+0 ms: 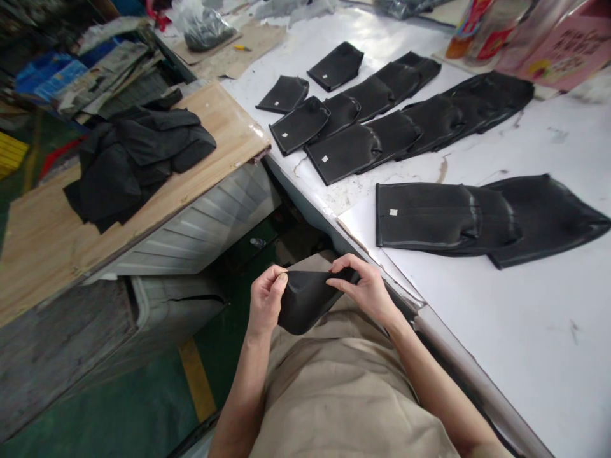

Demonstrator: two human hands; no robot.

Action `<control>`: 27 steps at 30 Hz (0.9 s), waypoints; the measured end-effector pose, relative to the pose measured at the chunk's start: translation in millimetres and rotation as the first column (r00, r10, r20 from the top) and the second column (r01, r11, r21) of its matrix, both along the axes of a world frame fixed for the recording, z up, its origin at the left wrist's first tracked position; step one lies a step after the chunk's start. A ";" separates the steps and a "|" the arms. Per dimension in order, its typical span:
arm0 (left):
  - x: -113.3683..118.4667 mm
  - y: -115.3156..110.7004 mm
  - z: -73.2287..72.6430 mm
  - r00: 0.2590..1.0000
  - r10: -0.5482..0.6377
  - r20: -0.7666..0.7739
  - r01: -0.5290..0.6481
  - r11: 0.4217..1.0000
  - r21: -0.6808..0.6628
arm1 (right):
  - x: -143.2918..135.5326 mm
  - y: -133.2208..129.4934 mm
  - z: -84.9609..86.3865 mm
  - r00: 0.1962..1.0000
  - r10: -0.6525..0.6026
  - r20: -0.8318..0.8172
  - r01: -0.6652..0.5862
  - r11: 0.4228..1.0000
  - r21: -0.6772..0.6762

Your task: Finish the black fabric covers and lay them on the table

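Over my lap, a black leather-like piece (305,302) is stretched between both hands. My left hand (268,294) pinches its upper left corner between thumb and fingers. At the upper right edge, my right hand (360,283) has thumb and forefinger closed on the same piece. Overlapping rows of flat black pouch-like pieces (344,152), some with small white labels, lie on the white table to my right. Nearest to me on that table is another overlapping row of black pieces (424,216).
A wooden board (229,121) to my left bears a heap of black pieces (143,152). Jars (491,38) and a pink box (563,48) stand at the table's far right. A plastic bag (203,28) and a yellow cutter (242,48) lie at the back.
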State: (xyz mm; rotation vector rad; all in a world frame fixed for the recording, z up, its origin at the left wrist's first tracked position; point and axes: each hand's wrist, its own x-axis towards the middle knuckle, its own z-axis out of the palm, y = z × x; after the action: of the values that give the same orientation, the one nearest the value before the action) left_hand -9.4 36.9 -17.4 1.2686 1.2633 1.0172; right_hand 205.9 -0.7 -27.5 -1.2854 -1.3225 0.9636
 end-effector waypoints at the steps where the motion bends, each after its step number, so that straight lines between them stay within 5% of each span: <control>1: 0.0 0.1 0.2 1.000 0.000 0.000 0.000 1.000 0.000 | -0.2 -0.1 -0.1 1.000 -0.002 0.003 0.002 1.000 0.000; 16: 4.0 -1.2 3.3 0.999 -0.028 -0.032 0.028 1.000 0.002 | 3.3 -1.5 -5.4 0.990 0.063 0.127 -0.046 0.990 -0.136; 27: 2.8 -0.3 -0.4 1.000 -0.028 0.003 0.028 1.000 0.003 | 5.2 -0.4 -8.5 0.991 0.099 0.090 -0.103 0.994 0.032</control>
State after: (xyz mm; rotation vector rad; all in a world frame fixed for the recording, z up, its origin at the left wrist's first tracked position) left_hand -6.6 36.6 -17.8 1.2835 1.2388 1.0013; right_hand 211.1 -1.1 -36.0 -1.2547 -1.4791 0.9569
